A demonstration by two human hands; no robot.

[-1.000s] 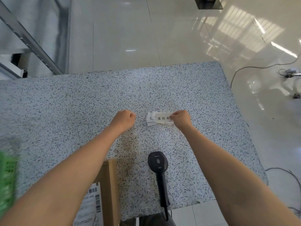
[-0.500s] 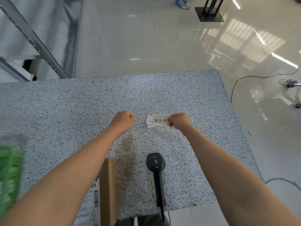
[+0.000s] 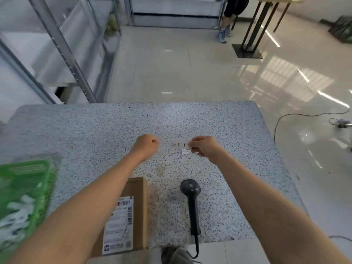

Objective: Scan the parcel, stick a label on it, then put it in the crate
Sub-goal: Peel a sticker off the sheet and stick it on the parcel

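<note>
My right hand (image 3: 206, 146) pinches a white label (image 3: 179, 144) with black characters and holds it just above the speckled table (image 3: 95, 134). More white label paper (image 3: 185, 151) lies on the table under that hand. My left hand (image 3: 147, 146) is a closed fist with nothing seen in it, a short way left of the label. The cardboard parcel (image 3: 140, 204) with a shipping label lies at the table's near edge, partly hidden by my left forearm. A black handheld scanner (image 3: 191, 201) lies to the parcel's right. The green crate (image 3: 24, 197) sits at the left edge.
Metal shelving (image 3: 62, 46) stands beyond the table at left. A person's legs (image 3: 224, 25) and a black stand (image 3: 249, 40) are on the glossy floor behind. Cables (image 3: 304, 116) run across the floor at right. The crate holds white items.
My right hand has lifted the label off the stack of label paper and drawn it slightly up and right. The camera has tilted up. My left fist stayed in place.
</note>
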